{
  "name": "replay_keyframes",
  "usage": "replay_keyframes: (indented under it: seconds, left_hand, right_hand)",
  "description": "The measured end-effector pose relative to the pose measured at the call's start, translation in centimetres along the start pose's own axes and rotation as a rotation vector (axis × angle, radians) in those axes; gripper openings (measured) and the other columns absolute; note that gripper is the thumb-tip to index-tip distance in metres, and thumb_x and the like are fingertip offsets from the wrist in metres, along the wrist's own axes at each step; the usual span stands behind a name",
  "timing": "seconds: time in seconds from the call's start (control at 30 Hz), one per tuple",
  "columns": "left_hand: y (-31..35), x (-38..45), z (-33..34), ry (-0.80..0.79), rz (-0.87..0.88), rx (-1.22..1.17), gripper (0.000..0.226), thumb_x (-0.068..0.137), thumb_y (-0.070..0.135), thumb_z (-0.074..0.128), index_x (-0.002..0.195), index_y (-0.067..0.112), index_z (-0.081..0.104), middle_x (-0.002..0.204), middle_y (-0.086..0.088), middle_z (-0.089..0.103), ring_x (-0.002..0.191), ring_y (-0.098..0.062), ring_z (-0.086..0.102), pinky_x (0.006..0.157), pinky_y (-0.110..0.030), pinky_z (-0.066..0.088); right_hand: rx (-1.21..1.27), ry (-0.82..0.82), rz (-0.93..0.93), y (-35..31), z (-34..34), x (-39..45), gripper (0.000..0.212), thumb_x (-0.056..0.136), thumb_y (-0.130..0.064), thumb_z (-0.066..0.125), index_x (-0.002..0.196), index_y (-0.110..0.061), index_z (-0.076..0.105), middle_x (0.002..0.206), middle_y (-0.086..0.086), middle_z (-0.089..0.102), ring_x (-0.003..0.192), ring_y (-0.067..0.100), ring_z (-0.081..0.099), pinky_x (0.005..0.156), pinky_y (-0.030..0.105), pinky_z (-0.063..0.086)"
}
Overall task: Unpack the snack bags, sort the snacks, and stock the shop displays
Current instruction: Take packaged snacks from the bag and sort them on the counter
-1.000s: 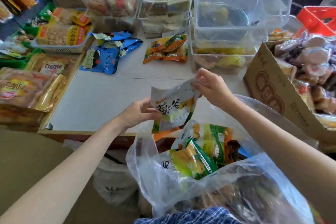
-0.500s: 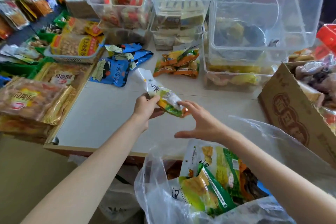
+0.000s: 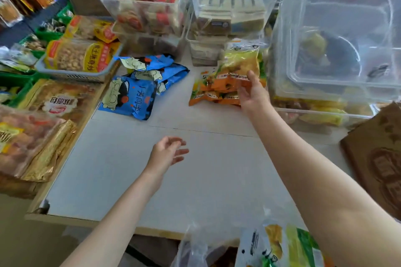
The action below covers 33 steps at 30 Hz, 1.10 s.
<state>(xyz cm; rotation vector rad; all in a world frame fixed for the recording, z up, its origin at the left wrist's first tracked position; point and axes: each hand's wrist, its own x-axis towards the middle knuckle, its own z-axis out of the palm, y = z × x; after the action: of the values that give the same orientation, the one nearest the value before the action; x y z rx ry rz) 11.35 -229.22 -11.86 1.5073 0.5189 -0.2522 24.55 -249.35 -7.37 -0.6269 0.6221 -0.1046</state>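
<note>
My right hand (image 3: 253, 93) reaches to the far side of the white table (image 3: 195, 175) and pinches the lower edge of a yellow-and-white snack packet (image 3: 240, 58). The packet lies tilted on top of a pile of orange snack packets (image 3: 206, 93). My left hand (image 3: 167, 154) hovers over the middle of the table, fingers loosely spread, holding nothing. At the near edge, the clear plastic bag (image 3: 199, 245) holds more yellow-green packets (image 3: 282, 247).
Blue snack packets (image 3: 132, 93) lie left of the orange pile. Clear bins (image 3: 234, 2) of snacks stand along the back, with a large clear tub (image 3: 347, 39) at the right. A cardboard box (image 3: 377, 158) sits at the right edge; trays of bagged snacks (image 3: 80, 58) line the left.
The packet passed from my left hand to my right, which carried it back onto the orange pile. My left hand let go and drew back, empty.
</note>
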Motion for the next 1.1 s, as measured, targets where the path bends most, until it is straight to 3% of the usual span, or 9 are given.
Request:
replay_keyframes:
  seconds: [0.2,0.27,0.4,0.53,0.73,0.87,0.97,1.03,1.1]
  left_hand:
    - [-1.9,1.1,-1.6,0.043,-0.032,0.072,0.020,0.095,0.003,0.043,0.085,0.015,0.056,0.094,-0.001,0.063,0.078,-0.015,0.064,0.067,-0.023,0.049]
    - [-2.2,1.1,-1.6,0.039,-0.039,0.091,0.021,0.095,0.002,0.042,0.085,0.015,0.056,0.094,-0.001,0.063,0.080,-0.015,0.064,0.069,-0.024,0.049]
    - [-2.3,0.5,-0.8,0.012,-0.035,0.124,0.024,0.095,0.000,0.040,0.085,0.015,0.056,0.094,-0.003,0.063,0.080,-0.015,0.064,0.070,-0.025,0.049]
    - [-2.1,-1.3,0.5,-0.050,-0.012,0.184,0.024,0.095,0.000,0.039,0.086,0.015,0.055,0.096,-0.006,0.064,0.078,-0.013,0.064,0.068,-0.023,0.048]
    - [-4.0,-7.4,2.5,-0.411,0.241,0.580,0.012,0.091,0.023,0.059,0.102,0.025,0.054,0.104,0.010,0.061,0.093,-0.004,0.060,0.083,-0.019,0.045]
    - [-6.8,-13.3,2.3,-0.498,0.719,0.790,0.027,0.082,0.046,0.052,0.095,0.028,0.067,0.110,0.020,0.055,0.107,0.005,0.046,0.095,-0.006,0.029]
    - [-9.1,-15.4,2.2,-0.595,0.735,1.041,0.050,0.076,0.059,0.037,0.100,0.027,0.068,0.125,0.009,0.056,0.120,-0.005,0.041,0.102,-0.032,0.034]
    - [-10.2,-16.1,2.0,-0.690,0.575,1.364,0.073,0.069,0.071,0.027,0.124,0.033,0.055,0.146,0.007,0.037,0.137,-0.011,0.024,0.112,-0.038,0.022]
    - [-10.8,-16.3,1.7,-0.705,0.462,1.560,0.066,0.082,0.066,0.038,0.139,0.033,0.037,0.155,0.008,0.016,0.144,-0.013,0.008,0.116,-0.039,0.010]
  right_hand:
    - [-0.068,0.154,0.015,1.1,1.7,4.2,0.022,0.098,-0.018,0.044,0.116,-0.007,0.052,0.115,0.010,0.059,0.105,0.028,0.058,0.086,0.022,0.046]
    - [-0.110,0.154,0.040,1.3,1.1,4.6,0.013,0.097,-0.015,0.045,0.108,-0.010,0.050,0.118,0.008,0.058,0.112,0.024,0.056,0.080,0.017,0.048]
    - [-0.191,0.069,0.041,0.4,-0.7,3.7,0.020,0.096,-0.004,0.042,0.111,-0.004,0.054,0.141,0.019,0.043,0.134,0.026,0.040,0.112,0.027,0.030]
    - [-0.242,0.010,0.153,-1.4,-3.9,-1.1,0.028,0.095,0.006,0.040,0.123,0.005,0.042,0.134,0.023,0.047,0.124,0.030,0.049,0.095,0.032,0.047]
    - [-1.389,-0.228,-0.310,-4.7,-13.6,-11.5,0.027,0.089,0.001,0.052,0.115,-0.006,0.052,0.108,0.015,0.063,0.087,0.024,0.062,0.081,0.035,0.054]
    - [-1.676,-0.512,-0.753,-7.1,-21.0,-19.0,0.016,0.084,-0.005,0.056,0.097,-0.006,0.065,0.084,-0.004,0.067,0.072,0.008,0.064,0.073,0.020,0.053]
    - [-1.984,-0.822,-0.489,-6.0,-25.4,-22.3,0.032,0.085,-0.012,0.055,0.115,-0.015,0.063,0.108,0.002,0.068,0.094,0.006,0.062,0.082,0.027,0.050]
    - [-2.379,-1.051,-0.253,-4.1,-28.3,-22.9,0.069,0.087,0.001,0.047,0.146,-0.031,0.029,0.152,0.001,0.030,0.131,0.014,0.040,0.103,0.032,0.041]
    - [-2.520,-1.181,-0.173,-2.5,-30.2,-23.0,0.093,0.084,0.012,0.041,0.148,-0.040,-0.002,0.159,-0.007,-0.008,0.144,0.021,0.014,0.110,0.036,0.034]
